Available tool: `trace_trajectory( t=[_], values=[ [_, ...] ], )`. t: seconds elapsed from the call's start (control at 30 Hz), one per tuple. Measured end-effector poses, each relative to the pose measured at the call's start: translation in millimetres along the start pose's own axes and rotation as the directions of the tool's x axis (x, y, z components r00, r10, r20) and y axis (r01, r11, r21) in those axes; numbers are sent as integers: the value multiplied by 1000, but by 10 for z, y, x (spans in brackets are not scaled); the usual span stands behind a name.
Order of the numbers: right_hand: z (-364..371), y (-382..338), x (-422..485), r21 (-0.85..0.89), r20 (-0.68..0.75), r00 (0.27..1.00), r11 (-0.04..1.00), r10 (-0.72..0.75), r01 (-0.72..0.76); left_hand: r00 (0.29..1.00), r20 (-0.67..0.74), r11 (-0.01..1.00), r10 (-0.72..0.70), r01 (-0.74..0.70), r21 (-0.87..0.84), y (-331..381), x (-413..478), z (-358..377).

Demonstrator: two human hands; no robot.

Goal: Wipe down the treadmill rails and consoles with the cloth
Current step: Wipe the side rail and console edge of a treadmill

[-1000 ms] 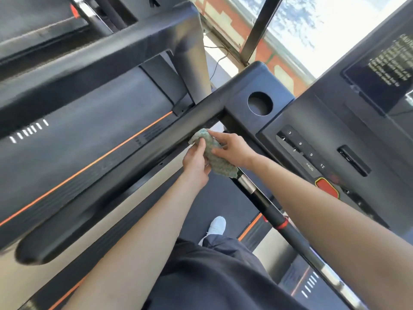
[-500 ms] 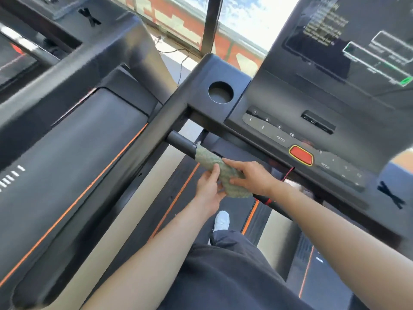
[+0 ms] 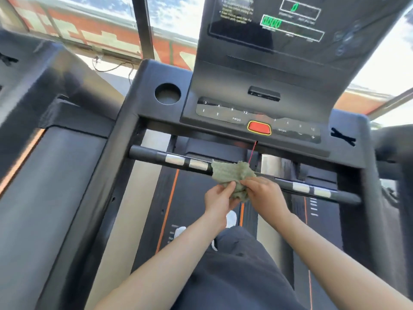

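Note:
A crumpled green cloth is draped over the middle of the black cross handlebar, which has silver sensor patches. My left hand pinches the cloth's lower edge from the left. My right hand grips the cloth's lower right part, just below the bar. The black console sits above, with a red stop button, number keys and a lit screen. The left side rail runs down toward me.
A round cup holder sits at the console's left. A red safety cord hangs from the stop button to the cloth. A neighbouring treadmill stands at the left. The belt and my shoes lie below.
The cloth and both hands have slid right along the handlebar, from its left end to its middle, uncovering the left silver patches. The view has swung to face the console squarely.

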State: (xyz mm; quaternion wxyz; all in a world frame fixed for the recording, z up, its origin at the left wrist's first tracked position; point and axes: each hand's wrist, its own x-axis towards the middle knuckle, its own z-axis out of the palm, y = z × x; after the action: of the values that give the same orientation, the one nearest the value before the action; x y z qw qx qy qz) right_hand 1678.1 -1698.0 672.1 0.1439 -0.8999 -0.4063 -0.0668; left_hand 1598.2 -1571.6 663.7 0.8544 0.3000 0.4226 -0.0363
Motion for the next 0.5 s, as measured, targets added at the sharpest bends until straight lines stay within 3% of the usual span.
trace_trajectory(
  t=[0.07,0.13,0.2,0.27,0.33,0.4,0.5],
  values=[
    [-25,-32,-194,53,-6,987,985,163,-162,995,10,981,100,-100,167,-16,-54,-4],
    [-77,-84,-352,145,69,926,914,372,-378,973,65,915,222,-231,331,-19,-69,-9],
    [-133,-150,-463,313,226,804,740,550,-595,936,153,787,317,-349,508,22,-48,9],
    [-154,-162,-539,426,409,689,542,598,-724,902,261,665,343,-429,611,108,-18,62],
    [-172,-135,-600,487,509,639,420,576,-766,882,357,591,309,-472,654,224,-7,158],
    [-196,-97,-632,582,508,612,282,605,-762,864,432,494,258,-502,710,345,18,286],
    [-191,-27,-617,734,530,546,-28,649,-679,827,549,440,119,-540,718,522,-16,531]
  ],
)
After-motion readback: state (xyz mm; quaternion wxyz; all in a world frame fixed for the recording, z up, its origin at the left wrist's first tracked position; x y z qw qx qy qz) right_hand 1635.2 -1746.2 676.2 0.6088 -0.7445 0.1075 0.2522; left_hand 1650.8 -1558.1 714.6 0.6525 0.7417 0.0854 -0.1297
